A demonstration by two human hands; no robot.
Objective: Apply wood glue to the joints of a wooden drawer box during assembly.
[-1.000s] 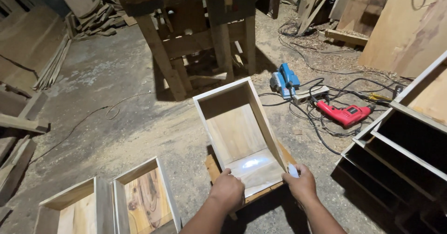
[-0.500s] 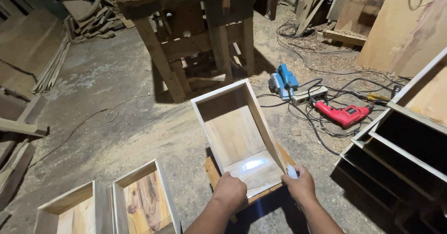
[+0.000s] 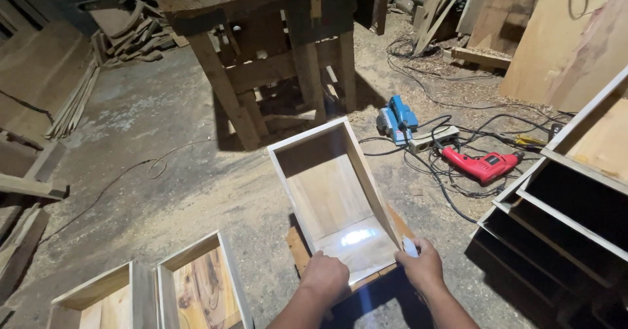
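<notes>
Work in hand: I am gripping an open wooden drawer box point(image 3: 333, 201) at its near end, tilted so the far end rises away from me over the floor point(image 3: 163, 165).
Left hand: my left hand point(image 3: 325, 278) is clenched over the near left corner of the box, fingers curled on the edge.
Right hand: my right hand point(image 3: 422, 267) is closed around the near right corner, with a small pale object point(image 3: 410, 246) pinched against the rim; I cannot tell what it is.
Where the box sits: its near end rests on a flat wooden board point(image 3: 301, 254) lying on the floor, just in front of me; a bright patch of light falls on the inside bottom panel.
Done, as I judge it: the box looks assembled, with four sides and a bottom joined. Two similar boxes point(image 3: 154, 296) lie at lower left, also put together.
Left, as I judge it: the surfaces look raw and unfinished, and I see no front or handle fitted, though I cannot confirm the joints from here.
Nearby: a red power drill point(image 3: 482, 165), a blue power planer point(image 3: 398, 116) and a white power strip point(image 3: 433, 139) lie among cables to the right; a dark cabinet frame point(image 3: 562, 218) with open compartments stands at the right edge; a wooden sawhorse bench point(image 3: 261, 48) stands beyond.
</notes>
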